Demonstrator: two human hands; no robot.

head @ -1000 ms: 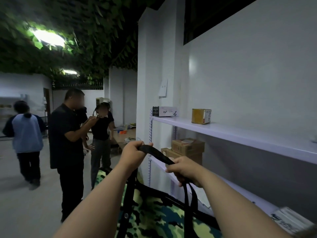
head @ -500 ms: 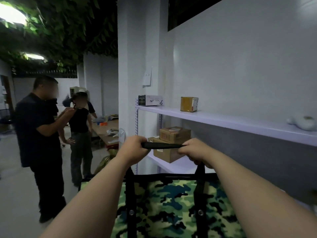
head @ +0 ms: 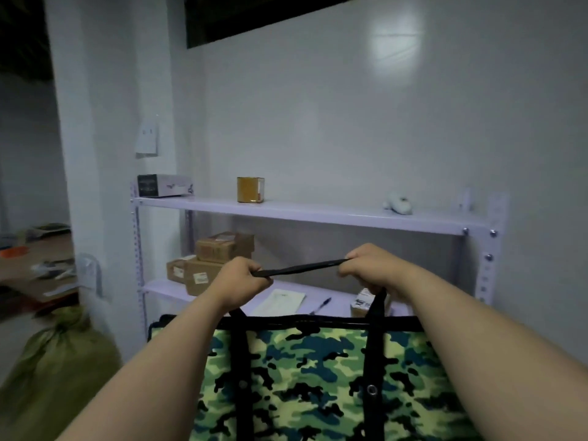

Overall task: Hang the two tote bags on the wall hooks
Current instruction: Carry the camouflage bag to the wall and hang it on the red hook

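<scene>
A green camouflage tote bag (head: 318, 377) with black trim hangs in front of me, filling the lower middle of the head view. Its black strap (head: 299, 268) is stretched flat between my fists. My left hand (head: 240, 281) is closed on the strap's left end, and my right hand (head: 369, 265) is closed on its right end, slightly higher. The bag faces a white wall (head: 350, 122). I see no wall hook and no second tote bag.
A white metal shelf unit (head: 318, 214) stands against the wall just beyond the bag, with a small dark box (head: 162, 185), a yellow box (head: 250, 189) and cardboard boxes (head: 210, 259) on it. A green sack (head: 60, 354) lies at lower left beside a white pillar (head: 105, 154).
My view has swung right, so the standing people have left the frame and the shelf unit is now centred. Both hands still hold the strap, now pulled tauter and wider apart.
</scene>
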